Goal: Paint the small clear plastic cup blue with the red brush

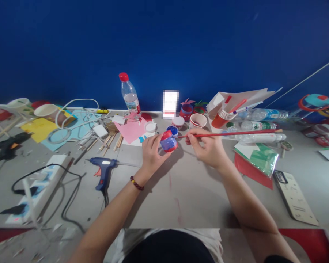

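Note:
My left hand (153,151) is closed around a small painted cup (168,142), red at both ends with a blue-violet band round the middle. It is tipped on its side above the table. In my right hand (205,148) is a long paintbrush (233,133) with a red handle, pinched near its front. The brush tip meets or nearly meets the blue band; contact is hard to make out. Just behind the cup stands an open pot of blue paint (172,129). A white paper cup (198,120) with a red rim is beyond my right hand.
A blue glue gun (104,170) and a power strip (41,186) with looping cables lie at left. A water bottle (130,95) stands behind. To the right are stacked orange cups (220,117), lying plastic bottles (257,126), green packaged sheets (259,157) and a phone (294,197).

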`<state>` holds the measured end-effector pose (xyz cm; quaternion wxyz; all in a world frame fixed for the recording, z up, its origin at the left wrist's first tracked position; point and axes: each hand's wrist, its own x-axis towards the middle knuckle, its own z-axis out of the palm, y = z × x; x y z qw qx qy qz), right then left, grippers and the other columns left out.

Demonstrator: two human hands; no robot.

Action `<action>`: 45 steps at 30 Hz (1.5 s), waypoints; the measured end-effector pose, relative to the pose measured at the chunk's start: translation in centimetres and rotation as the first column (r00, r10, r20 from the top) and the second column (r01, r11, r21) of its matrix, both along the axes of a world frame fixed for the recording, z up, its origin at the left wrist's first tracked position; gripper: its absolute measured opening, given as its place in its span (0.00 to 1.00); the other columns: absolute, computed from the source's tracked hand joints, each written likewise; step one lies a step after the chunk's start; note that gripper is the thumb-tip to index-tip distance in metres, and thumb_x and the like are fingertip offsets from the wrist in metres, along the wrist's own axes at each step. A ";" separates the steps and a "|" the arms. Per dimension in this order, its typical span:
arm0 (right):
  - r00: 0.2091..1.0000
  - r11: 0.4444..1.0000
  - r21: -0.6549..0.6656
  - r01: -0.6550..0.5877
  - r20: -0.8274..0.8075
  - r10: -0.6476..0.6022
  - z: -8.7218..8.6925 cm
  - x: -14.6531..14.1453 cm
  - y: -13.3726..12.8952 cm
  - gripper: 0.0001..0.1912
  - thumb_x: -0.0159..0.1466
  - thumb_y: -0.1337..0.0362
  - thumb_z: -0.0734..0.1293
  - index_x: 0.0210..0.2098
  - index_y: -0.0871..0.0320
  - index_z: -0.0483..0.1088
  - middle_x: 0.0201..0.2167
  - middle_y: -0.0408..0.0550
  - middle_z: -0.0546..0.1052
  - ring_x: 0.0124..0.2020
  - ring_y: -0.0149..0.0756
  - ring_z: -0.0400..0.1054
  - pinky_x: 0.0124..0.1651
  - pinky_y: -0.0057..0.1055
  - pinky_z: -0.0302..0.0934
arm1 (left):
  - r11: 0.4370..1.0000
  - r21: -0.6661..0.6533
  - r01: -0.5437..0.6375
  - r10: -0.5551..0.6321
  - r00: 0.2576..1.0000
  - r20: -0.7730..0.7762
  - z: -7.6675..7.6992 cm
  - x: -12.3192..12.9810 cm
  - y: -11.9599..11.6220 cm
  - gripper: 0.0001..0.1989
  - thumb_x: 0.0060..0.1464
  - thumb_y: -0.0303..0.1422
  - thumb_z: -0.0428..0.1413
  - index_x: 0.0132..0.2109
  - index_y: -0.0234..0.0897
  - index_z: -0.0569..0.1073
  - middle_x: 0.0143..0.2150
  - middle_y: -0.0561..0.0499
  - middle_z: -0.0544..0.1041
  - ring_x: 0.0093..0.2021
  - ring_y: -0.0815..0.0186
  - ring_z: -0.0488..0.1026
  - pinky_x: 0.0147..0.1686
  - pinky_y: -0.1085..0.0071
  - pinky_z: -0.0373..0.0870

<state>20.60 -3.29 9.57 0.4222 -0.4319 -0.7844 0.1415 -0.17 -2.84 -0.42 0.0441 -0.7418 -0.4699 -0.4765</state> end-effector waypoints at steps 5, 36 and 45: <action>0.994 0.994 0.041 -0.098 0.043 0.097 1.0 -1.1 -1.1 0.09 0.69 0.68 0.59 0.34 0.55 0.70 0.31 0.48 0.79 0.32 0.36 0.73 0.37 0.34 0.68 | 1.000 0.017 -0.004 0.004 1.000 -0.006 -0.3 -0.1 0.2 0.34 0.52 0.42 0.64 0.62 0.38 0.64 0.50 0.41 0.75 0.49 0.54 0.72 0.51 0.56 0.66; 0.991 0.990 0.047 -0.131 0.034 0.129 1.9 -1.2 -2.1 0.08 0.68 0.69 0.60 0.35 0.55 0.69 0.32 0.47 0.79 0.32 0.35 0.74 0.37 0.32 0.68 | 0.996 0.076 -0.039 0.038 0.999 0.023 -0.2 -0.2 0.4 0.32 0.51 0.47 0.64 0.59 0.37 0.67 0.49 0.41 0.76 0.48 0.54 0.74 0.48 0.58 0.70; 0.999 0.999 -0.011 0.036 -0.015 -0.036 1.9 0.1 -0.9 0.10 0.68 0.66 0.61 0.31 0.55 0.69 0.29 0.47 0.79 0.27 0.34 0.74 0.29 0.30 0.67 | 0.996 0.073 -0.052 0.051 0.998 0.022 -0.4 -0.3 0.5 0.32 0.49 0.47 0.65 0.57 0.37 0.69 0.49 0.41 0.77 0.48 0.54 0.74 0.52 0.57 0.66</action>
